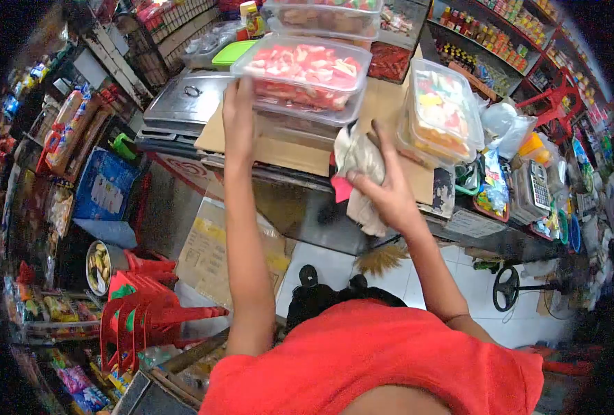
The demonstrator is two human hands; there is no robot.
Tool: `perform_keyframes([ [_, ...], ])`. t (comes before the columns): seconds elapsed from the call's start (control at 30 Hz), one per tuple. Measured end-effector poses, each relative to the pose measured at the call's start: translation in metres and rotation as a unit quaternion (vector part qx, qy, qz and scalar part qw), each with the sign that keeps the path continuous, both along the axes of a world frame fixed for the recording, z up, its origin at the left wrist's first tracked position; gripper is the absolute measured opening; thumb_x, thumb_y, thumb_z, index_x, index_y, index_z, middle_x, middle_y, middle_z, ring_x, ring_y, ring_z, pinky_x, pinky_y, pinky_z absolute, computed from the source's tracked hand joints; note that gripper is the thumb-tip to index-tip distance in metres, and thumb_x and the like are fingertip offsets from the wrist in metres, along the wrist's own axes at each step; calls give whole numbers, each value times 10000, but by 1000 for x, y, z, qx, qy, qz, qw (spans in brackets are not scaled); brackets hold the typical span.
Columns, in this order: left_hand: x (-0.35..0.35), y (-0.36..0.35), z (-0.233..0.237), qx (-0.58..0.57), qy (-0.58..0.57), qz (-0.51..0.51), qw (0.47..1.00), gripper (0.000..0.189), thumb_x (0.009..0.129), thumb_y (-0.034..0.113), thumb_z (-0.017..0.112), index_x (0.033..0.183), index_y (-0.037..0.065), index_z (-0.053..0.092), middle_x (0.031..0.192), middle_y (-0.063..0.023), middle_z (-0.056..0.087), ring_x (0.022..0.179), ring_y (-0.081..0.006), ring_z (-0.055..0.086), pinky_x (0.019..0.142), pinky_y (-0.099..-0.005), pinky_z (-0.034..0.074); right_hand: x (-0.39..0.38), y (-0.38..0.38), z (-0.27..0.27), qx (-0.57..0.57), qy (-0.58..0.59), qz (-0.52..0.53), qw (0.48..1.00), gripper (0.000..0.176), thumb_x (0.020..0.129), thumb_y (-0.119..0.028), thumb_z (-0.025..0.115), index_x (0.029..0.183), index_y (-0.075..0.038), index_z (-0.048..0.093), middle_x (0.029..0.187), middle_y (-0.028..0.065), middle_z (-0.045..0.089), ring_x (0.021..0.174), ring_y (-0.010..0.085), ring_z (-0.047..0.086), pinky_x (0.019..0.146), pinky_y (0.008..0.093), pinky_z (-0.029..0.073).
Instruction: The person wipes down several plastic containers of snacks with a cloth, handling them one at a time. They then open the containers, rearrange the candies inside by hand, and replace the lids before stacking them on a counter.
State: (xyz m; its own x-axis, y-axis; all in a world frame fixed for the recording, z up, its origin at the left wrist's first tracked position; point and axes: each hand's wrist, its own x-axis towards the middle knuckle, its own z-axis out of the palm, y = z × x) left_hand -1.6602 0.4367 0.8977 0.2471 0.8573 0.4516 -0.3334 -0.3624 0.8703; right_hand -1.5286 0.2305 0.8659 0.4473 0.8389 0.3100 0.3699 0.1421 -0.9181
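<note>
My right hand [390, 190] grips a crumpled greyish-white cloth [359, 158] that hangs over the counter's front edge; a bright pink patch shows at the cloth's left side. At the left end of a clear plastic container [300, 104], my left hand [239, 114] is raised with its fingers stretched upward, slightly blurred, right at the container's corner. Red and white pieces fill this lidded container. It rests on a brown cardboard sheet [296, 149] spread over the counter.
Another clear container [442, 114] with colourful contents stands to the right. A metal lid [189, 97] lies at the left, and more containers [321, 21] are stacked behind. Red plastic chairs [144, 315] and a cardboard box [231, 252] are below left. A calculator [539, 185] sits far right.
</note>
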Motion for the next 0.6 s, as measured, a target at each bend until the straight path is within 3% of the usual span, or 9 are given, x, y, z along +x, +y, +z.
perform_keyframes([
  [0.07,-8,3,-24,72,76,12,994,631,817,275,662,1315,33,359,1319,-153,405,1192,-228,415,983,-348,337,3,1,-4,-12,-27,18,999,884,731,-191,686,1408,51,171,1396,268,316,1302,290,335,1062,331,259],
  [0.1,-8,0,-32,75,75,6,994,631,817,275,662,1315,33,359,1319,-153,405,1192,-228,415,983,-348,337,3,4,-2,-10,-27,13,1000,884,731,-191,686,1408,51,171,1396,268,316,1302,290,335,1062,331,259],
  [0.17,-6,-13,-36,121,67,-16,990,826,724,121,751,1368,50,237,1374,-149,324,1249,-243,351,1039,-374,292,2,11,2,-18,15,67,997,888,715,-195,679,1401,66,179,1401,274,307,1313,292,323,1066,321,257],
  [0.27,-4,-23,-27,116,88,18,989,902,663,29,777,1371,56,220,1367,-149,341,1255,-254,347,1061,-383,271,11,25,-7,-13,-52,54,997,891,703,-201,670,1399,66,181,1391,278,318,1313,317,321,1074,338,252],
  [0.3,-3,-21,-31,74,32,-18,997,856,680,60,774,1358,49,251,1371,-153,340,1256,-259,348,1059,-389,275,13,26,-8,-10,-54,52,997,891,703,-201,670,1399,66,181,1391,278,318,1313,317,321,1074,338,252],
  [0.53,-11,-3,-24,104,69,-8,992,878,697,139,781,1381,21,244,1386,-170,325,1225,-262,391,1028,-376,323,5,23,-4,-5,-56,64,996,889,678,-184,667,1403,37,203,1397,249,326,1313,315,320,1077,340,251],
  [0.6,-12,2,-14,46,62,-75,994,906,706,192,782,1385,-16,219,1369,-180,344,1213,-259,406,1006,-369,349,4,21,-5,-5,-50,69,996,886,676,-180,667,1404,32,207,1398,243,327,1313,313,322,1076,339,252],
])
